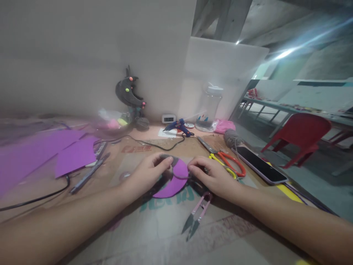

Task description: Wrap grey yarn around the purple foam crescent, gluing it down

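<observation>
Your left hand (156, 169) is pinching the upper end of the purple crescent (172, 187), and the fingers of your right hand (215, 176) are closing on the grey yarn (180, 178). If the tension is becoming too loose, I think the turns could slip; if you are pulling too hard, the thin shape could bend. The snips (194, 229) are pointing toward you near the right wrist, so a careless move could prick it. The crescent is lying above the worktop (143, 228), between both hands, looking flat and smooth, its upper end grey-wrapped.
</observation>
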The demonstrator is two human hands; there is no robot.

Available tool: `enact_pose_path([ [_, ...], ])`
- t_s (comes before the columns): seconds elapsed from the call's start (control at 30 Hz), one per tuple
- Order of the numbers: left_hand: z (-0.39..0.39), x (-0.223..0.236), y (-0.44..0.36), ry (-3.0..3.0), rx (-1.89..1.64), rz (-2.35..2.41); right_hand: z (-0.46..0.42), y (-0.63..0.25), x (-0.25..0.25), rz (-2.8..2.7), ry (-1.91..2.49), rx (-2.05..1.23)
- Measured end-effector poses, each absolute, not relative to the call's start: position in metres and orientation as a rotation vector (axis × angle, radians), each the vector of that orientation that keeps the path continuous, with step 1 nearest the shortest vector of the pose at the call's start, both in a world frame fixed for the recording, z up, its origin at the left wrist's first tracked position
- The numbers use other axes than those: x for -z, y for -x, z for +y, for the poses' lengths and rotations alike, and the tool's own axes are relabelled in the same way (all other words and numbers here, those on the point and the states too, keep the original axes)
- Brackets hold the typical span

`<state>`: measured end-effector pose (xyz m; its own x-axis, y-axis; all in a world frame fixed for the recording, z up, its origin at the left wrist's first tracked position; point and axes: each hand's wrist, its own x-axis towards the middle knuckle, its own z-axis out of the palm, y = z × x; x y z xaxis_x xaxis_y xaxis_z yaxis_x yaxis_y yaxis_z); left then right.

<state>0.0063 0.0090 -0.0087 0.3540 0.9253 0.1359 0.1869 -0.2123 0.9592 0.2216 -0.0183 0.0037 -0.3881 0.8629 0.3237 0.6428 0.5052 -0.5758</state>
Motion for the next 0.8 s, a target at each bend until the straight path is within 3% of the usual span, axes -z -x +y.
enact_pose_path([
  [0.37, 0.012, 0.015, -0.006, -1.597, -0.896, 0.98, 0.034, -0.263, -0.022, -2.101, 1.502, -0.313],
  [0.6, 0.007, 0.009, -0.007, -1.615, -0.894, 1.02, 0.113, -0.252, -0.031, -2.19, 1.65, -0.169],
  [0.8, 0.008, 0.011, -0.006, -1.683, -0.892, 0.991, 0.173, -0.237, -0.03, -2.212, 1.842, -0.276],
])
